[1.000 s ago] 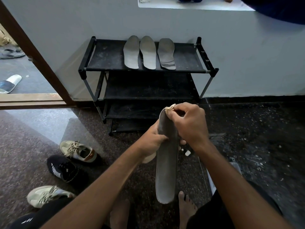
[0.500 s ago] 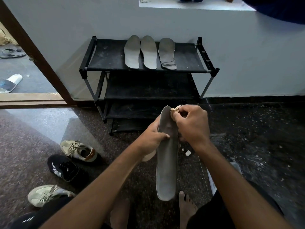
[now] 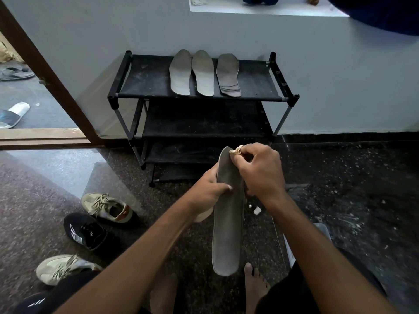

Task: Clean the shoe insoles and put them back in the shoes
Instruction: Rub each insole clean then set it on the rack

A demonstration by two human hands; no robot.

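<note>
Grip of the right hand [image 3: 260, 171], pinching a small cloth [image 3: 235, 151], had shifted to the top edge of the upright insole [image 3: 227, 234], held mid-length above the floor [image 3: 45, 211] by the left hand [image 3: 208, 191]; wiping evidently continued.

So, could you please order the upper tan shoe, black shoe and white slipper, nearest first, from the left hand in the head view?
1. Upper tan shoe, on the floor left of the left hand.
2. Black shoe, lower left.
3. White slipper, far left past the doorway.
</note>
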